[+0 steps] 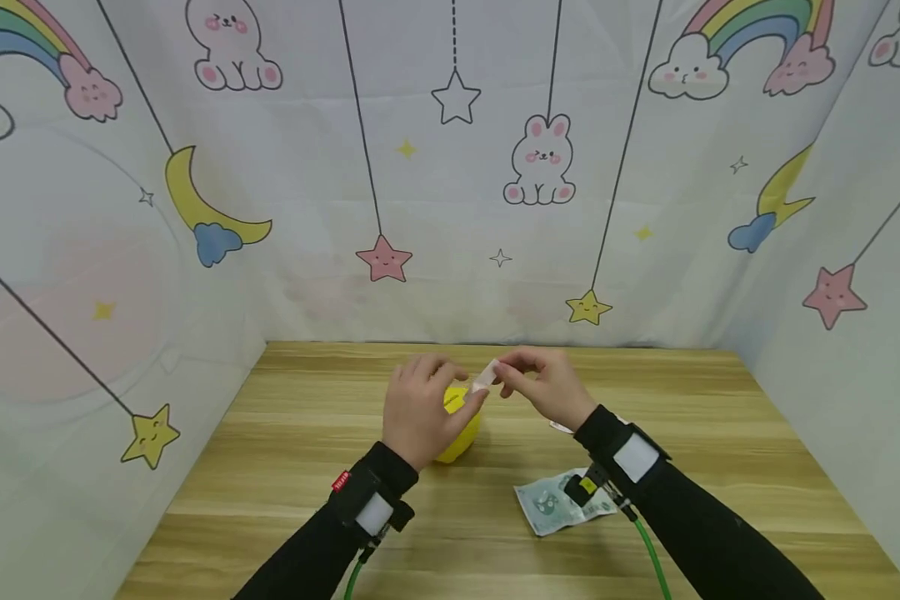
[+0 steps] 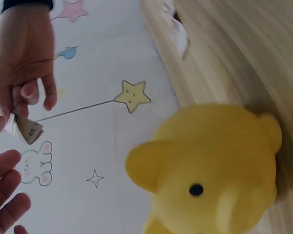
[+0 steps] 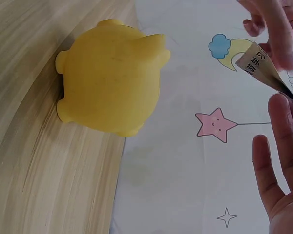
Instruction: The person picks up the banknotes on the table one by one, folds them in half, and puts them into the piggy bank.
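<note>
My right hand (image 1: 549,387) pinches a small folded banknote (image 1: 484,377) between thumb and fingertips, above the table. Its printed characters show on the folded paper (image 3: 255,62) in the right wrist view. Close by on the left, my left hand (image 1: 425,410) has its fingers loosely bent and spread, with the thumb reaching to the note's lower end. In the left wrist view a gap shows between that thumb and the other fingers (image 2: 7,168). Below and partly behind the left hand stands a yellow piggy bank (image 1: 459,442), upright, with its ears, eye and snout visible (image 2: 215,165).
A green-printed banknote (image 1: 551,504) lies flat on the wooden table (image 1: 307,500), partly under the right wrist camera in view. A small piece of paper (image 1: 560,427) peeks out beside the right wrist. Patterned white cloth (image 1: 450,300) walls the table's back and sides.
</note>
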